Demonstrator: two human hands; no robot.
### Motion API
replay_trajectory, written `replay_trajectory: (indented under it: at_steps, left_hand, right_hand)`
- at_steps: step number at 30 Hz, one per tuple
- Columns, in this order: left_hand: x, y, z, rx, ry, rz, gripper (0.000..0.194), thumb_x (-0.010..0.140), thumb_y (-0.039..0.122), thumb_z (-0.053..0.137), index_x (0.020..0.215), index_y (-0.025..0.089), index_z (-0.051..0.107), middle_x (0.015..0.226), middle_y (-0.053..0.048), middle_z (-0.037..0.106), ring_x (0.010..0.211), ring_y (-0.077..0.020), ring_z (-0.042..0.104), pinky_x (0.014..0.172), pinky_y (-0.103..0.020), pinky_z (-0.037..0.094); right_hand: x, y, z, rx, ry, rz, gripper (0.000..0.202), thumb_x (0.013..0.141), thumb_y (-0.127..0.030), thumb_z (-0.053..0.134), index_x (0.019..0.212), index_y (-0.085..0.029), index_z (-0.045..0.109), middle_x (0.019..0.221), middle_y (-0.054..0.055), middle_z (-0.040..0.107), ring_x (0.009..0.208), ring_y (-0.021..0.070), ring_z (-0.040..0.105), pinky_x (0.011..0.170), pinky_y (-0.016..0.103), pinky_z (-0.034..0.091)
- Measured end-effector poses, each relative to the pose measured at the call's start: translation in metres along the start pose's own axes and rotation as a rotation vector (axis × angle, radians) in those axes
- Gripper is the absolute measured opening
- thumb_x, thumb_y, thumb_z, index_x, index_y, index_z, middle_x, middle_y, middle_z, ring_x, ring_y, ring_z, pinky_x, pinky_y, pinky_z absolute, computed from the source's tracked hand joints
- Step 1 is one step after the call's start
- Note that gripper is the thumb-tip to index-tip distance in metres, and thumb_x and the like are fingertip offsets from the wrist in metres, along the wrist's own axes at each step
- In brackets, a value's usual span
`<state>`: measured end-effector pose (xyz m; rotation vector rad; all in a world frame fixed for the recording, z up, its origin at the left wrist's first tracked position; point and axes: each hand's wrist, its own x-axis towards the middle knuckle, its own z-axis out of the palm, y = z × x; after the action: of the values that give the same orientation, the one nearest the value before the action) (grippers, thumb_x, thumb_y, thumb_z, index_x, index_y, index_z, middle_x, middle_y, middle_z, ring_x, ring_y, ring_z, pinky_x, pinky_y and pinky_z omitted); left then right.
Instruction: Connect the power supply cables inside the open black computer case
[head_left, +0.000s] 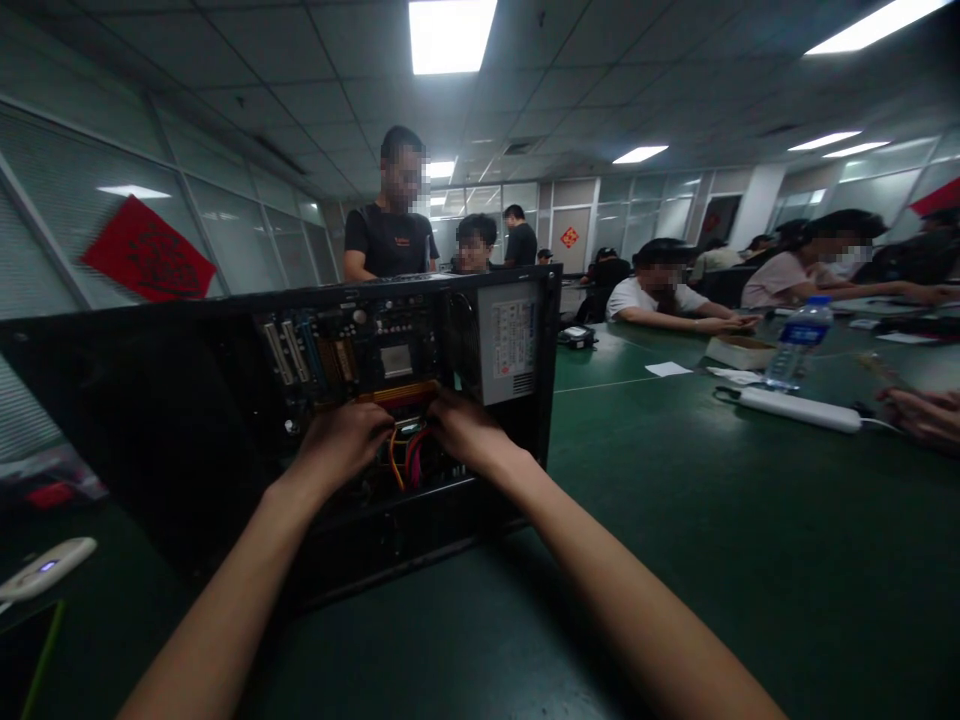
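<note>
An open black computer case (187, 400) stands on the green table (675, 500), its inside facing me. My left hand (349, 440) reaches into it below the white card slots, fingers bent together near the orange and yellow wires (395, 460). Opposite it, my right hand (461, 430) is inside too, beside the red and purple wires (415, 460), its fingertips hidden in shadow. What either hand grips is too dark and small to make out. Above them are the motherboard with a silvery square chip (397, 361) and the labelled power supply (511, 340).
On the right lie a white power strip (799, 408), a water bottle (802, 345), an open box (741, 351) and paper (668, 369). A white device (49, 568) is at the left edge. People sit around the table; one person (390, 235) stands behind the case.
</note>
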<state>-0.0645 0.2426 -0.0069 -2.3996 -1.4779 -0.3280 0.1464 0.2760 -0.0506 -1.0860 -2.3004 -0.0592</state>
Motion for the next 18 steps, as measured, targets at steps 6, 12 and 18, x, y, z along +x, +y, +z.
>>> replay_trajectory:
  at_steps: [6, 12, 18]
  left_hand:
    - [0.002, -0.008, 0.013, -0.044, -0.019, -0.031, 0.025, 0.088, 0.023, 0.054, 0.103, 0.023, 0.074, 0.109, -0.003, 0.074, 0.1, -0.0215, 0.069, 0.086, -0.03, 0.051]
    - [0.004, -0.005, 0.018, 0.007, -0.027, -0.051, 0.023, 0.088, 0.023, 0.058, 0.103, 0.025, 0.075, 0.108, -0.003, 0.074, 0.099, -0.0213, 0.069, 0.08, -0.029, 0.052]
    - [0.002, -0.002, 0.019, 0.034, -0.013, -0.068, 0.024, 0.091, 0.023, 0.055, 0.103, 0.024, 0.075, 0.11, -0.004, 0.074, 0.1, -0.0215, 0.069, 0.077, -0.028, 0.052]
  right_hand:
    - [0.004, -0.007, 0.003, -0.047, -0.028, -0.042, 0.016, 0.09, -0.016, 0.053, 0.101, -0.014, 0.064, 0.117, 0.012, 0.058, 0.105, 0.0214, 0.058, 0.089, 0.03, 0.046]
    - [0.004, -0.009, 0.003, -0.041, -0.043, -0.039, 0.016, 0.089, -0.016, 0.055, 0.102, -0.014, 0.064, 0.112, 0.011, 0.06, 0.102, 0.0208, 0.06, 0.086, 0.028, 0.047]
    - [0.0, -0.01, -0.001, -0.024, -0.083, -0.036, 0.017, 0.09, -0.015, 0.054, 0.104, -0.014, 0.064, 0.116, 0.013, 0.06, 0.102, 0.0206, 0.061, 0.084, 0.028, 0.047]
